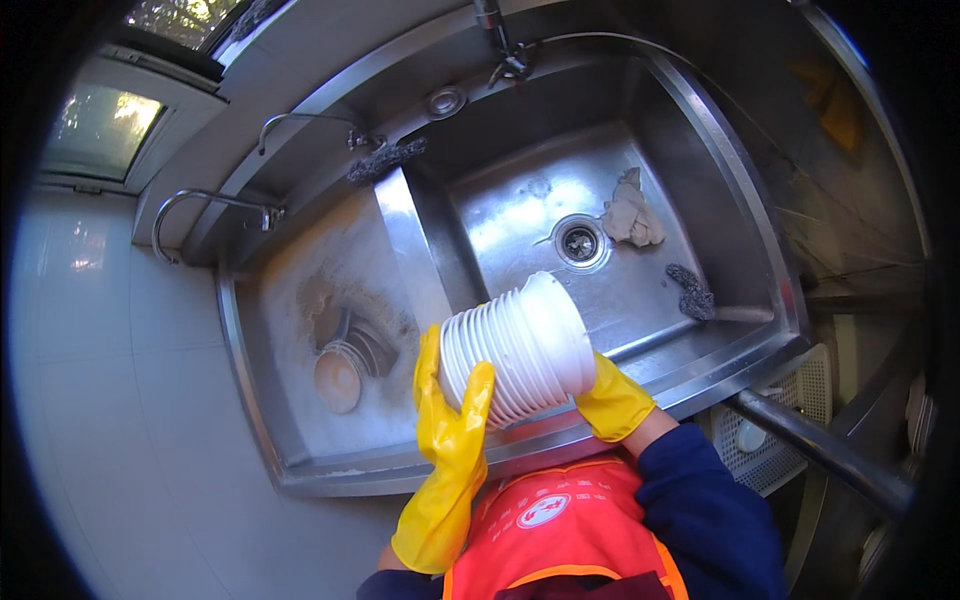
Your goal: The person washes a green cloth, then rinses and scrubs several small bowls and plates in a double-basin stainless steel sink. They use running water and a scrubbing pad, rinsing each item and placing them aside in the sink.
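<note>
A stack of white bowls (517,349) lies on its side in the air between my hands, over the front rim of a double steel sink. My left hand (454,420), in a yellow rubber glove, presses on the stack's left end with fingers and thumb spread around it. The gloved right hand (611,397) holds the other end from below; most of its fingers are hidden behind the bowls. Foamy water (300,405) fills the left basin, where several dishes (341,375) stand partly under the suds.
The right basin (517,217) holds a crumpled cloth (634,214) beside the drain (580,242) and a steel wool scourer (690,291). Another scourer (386,161) lies on the divider's back end. Taps (210,196) line the back. A white plastic basket (780,420) stands at lower right.
</note>
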The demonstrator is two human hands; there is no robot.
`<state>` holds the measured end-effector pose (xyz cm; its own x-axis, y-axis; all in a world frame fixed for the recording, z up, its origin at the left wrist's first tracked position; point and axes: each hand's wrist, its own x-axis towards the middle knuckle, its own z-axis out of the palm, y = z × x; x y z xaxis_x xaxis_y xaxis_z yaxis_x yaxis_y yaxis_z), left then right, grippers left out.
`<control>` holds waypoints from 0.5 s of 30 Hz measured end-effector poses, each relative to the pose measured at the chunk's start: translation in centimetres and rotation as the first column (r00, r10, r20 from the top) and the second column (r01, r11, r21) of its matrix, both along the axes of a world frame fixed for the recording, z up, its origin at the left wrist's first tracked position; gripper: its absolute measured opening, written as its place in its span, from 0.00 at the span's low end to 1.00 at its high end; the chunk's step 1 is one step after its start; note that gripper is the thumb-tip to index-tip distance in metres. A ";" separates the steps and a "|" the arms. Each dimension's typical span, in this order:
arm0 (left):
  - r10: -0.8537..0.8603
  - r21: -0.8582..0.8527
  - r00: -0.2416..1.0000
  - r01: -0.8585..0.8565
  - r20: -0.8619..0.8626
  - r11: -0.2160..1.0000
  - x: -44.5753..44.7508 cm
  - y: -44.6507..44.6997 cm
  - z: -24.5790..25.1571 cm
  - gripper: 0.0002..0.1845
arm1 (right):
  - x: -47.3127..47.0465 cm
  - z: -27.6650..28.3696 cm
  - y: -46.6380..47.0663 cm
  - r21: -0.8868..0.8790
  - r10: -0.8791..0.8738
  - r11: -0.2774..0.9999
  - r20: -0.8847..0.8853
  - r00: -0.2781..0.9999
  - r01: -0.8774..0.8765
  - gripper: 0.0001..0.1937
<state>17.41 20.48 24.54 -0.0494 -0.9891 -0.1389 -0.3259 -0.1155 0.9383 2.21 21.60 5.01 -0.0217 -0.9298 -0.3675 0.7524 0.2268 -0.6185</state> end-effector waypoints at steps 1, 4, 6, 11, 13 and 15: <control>-0.008 -0.035 1.000 0.008 0.023 0.999 0.1 0.1 0.0 0.37 | 0.1 0.1 0.0 0.005 -0.003 1.000 -0.004 1.000 0.003 0.26; 0.006 -0.011 0.999 -0.006 -0.031 1.000 0.7 0.3 -0.1 0.37 | 0.6 0.3 0.0 0.009 -0.007 1.000 -0.014 1.000 0.007 0.26; -0.006 -0.030 1.000 0.006 -0.017 1.000 1.4 0.3 0.1 0.37 | 1.4 0.6 0.1 0.003 -0.007 1.000 -0.026 1.000 0.007 0.26; -0.150 -0.132 0.979 0.132 -0.140 0.982 3.4 -0.2 1.5 0.35 | 4.4 2.2 -0.6 -0.036 -0.039 0.999 -0.106 0.994 0.035 0.26; -0.261 -0.152 0.960 0.244 -0.106 0.958 4.1 -1.2 2.3 0.31 | 5.1 3.1 -0.8 -0.064 -0.061 0.997 -0.132 0.989 0.052 0.26; -0.349 -0.192 0.936 0.337 -0.036 0.922 4.6 -0.9 3.0 0.31 | 5.4 3.8 -0.3 -0.080 -0.096 0.993 -0.149 0.984 0.084 0.26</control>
<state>22.05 19.57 27.58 -0.3932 -0.9178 0.0558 -0.2497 0.1650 0.9542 7.62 21.33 8.83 -0.1569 -0.9457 -0.2847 0.6635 0.1126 -0.7396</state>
